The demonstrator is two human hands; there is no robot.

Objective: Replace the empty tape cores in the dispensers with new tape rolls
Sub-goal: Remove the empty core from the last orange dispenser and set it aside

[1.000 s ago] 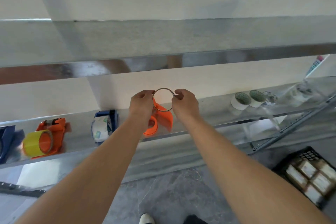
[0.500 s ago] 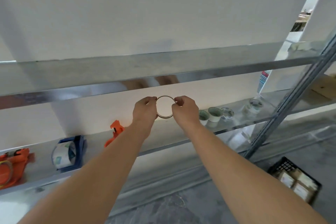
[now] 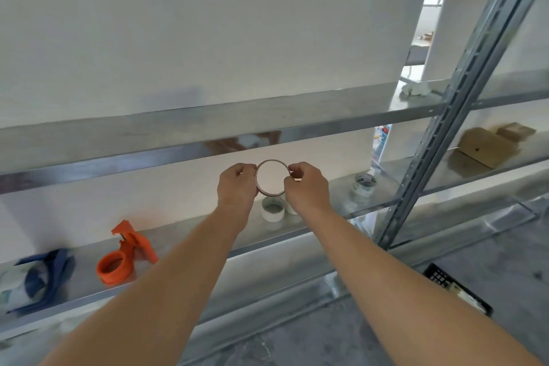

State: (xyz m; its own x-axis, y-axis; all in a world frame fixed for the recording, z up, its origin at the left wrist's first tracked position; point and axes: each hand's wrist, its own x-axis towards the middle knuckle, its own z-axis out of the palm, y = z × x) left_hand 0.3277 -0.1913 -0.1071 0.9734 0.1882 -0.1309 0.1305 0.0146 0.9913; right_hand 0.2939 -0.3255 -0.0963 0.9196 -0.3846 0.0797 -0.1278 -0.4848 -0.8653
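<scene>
Steel shelf (image 3: pixel 184 232) along white wall (image 3: pixel 208 38). Before it, left hand (image 3: pixel 236 187) and right hand (image 3: pixel 307 187), fingers curled, pinch empty core (image 3: pixel 268 194) by opposite edges, above tape rolls (image 3: pixel 272 210). Orange dispenser (image 3: pixel 124 255) lower left, hub apparently bare.

A cardboard box (image 3: pixel 487 147) lies on the metal shelf (image 3: pixel 445 171) beyond the slotted upright (image 3: pixel 454 104), a black crate (image 3: pixel 457 291) below.

Nothing legible from here. The printed pack (image 3: pixel 381 140) just left of the shelf upright (image 3: pixel 448 116) shows colours only, lettering blurred. The tape roll (image 3: pixel 364 184) left of the upright has markings I can't read.
</scene>
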